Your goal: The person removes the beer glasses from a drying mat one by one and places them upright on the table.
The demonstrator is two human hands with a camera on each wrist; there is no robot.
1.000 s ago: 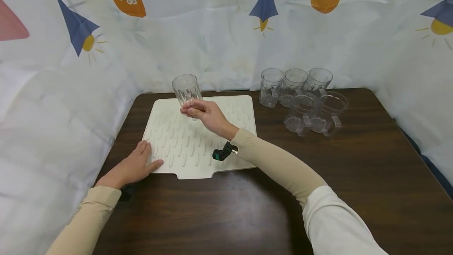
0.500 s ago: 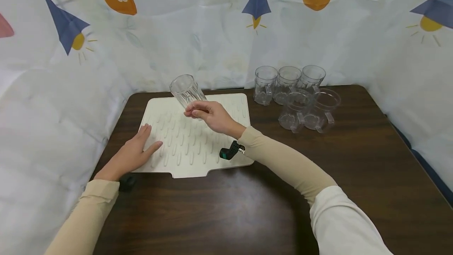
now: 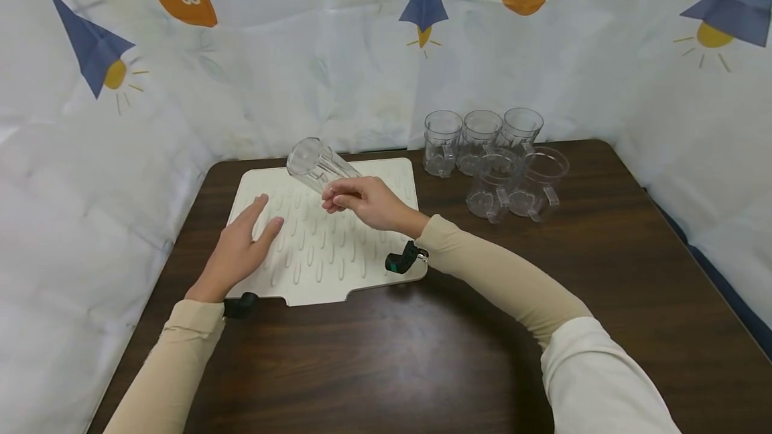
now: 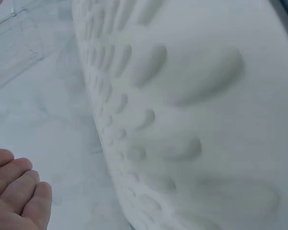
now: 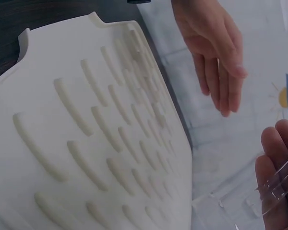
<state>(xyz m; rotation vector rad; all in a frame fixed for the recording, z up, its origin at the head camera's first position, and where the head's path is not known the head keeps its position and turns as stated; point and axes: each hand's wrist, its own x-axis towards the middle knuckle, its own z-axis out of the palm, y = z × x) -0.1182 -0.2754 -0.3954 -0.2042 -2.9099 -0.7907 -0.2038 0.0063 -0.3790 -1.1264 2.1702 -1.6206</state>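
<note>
Fingers of right hand (image 3: 362, 201) pinching tilted glass (image 3: 316, 165), left hand (image 3: 241, 246) flat, relaxed over drying mat (image 3: 362, 253)

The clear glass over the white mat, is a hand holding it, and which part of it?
Yes. The right hand pinches the clear glass at its base end, tilted with the mouth pointing up and left. The left hand holds nothing.

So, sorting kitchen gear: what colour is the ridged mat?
Cream-white, the mat shows best in the head view.
</note>
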